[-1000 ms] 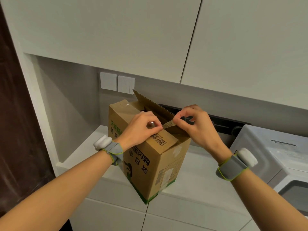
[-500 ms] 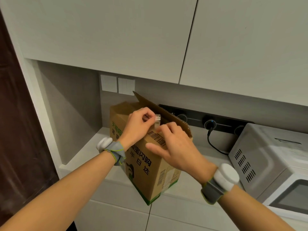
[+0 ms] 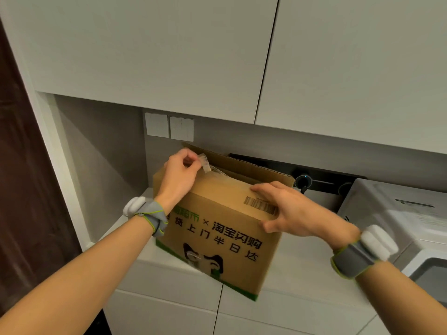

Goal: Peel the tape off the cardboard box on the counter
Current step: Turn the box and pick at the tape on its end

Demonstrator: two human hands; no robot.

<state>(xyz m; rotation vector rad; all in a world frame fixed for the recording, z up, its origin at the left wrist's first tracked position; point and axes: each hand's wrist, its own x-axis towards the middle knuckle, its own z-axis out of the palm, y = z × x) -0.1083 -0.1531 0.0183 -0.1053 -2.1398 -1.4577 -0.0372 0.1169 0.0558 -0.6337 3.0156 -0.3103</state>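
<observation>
A brown cardboard box (image 3: 217, 238) with black characters and a green bottom stripe stands on the white counter (image 3: 302, 286), its front face turned toward me. My left hand (image 3: 180, 176) pinches the loose end of a clear tape strip (image 3: 206, 164) at the box's top left, lifted off the near flap. My right hand (image 3: 290, 209) lies flat with fingers spread on the near flap and front right edge, partly covering a barcode label (image 3: 258, 205). The far flap (image 3: 242, 163) stands up behind.
A white microwave (image 3: 399, 226) sits on the counter to the right of the box. A black socket strip (image 3: 321, 181) with a plugged cable runs along the back wall. White upper cabinets (image 3: 169, 56) hang overhead. A dark panel (image 3: 24, 189) borders the left.
The box has turned so its long printed face points at me. My left hand moved up and left with the tape end. My right hand shifted right and flattened on the flap.
</observation>
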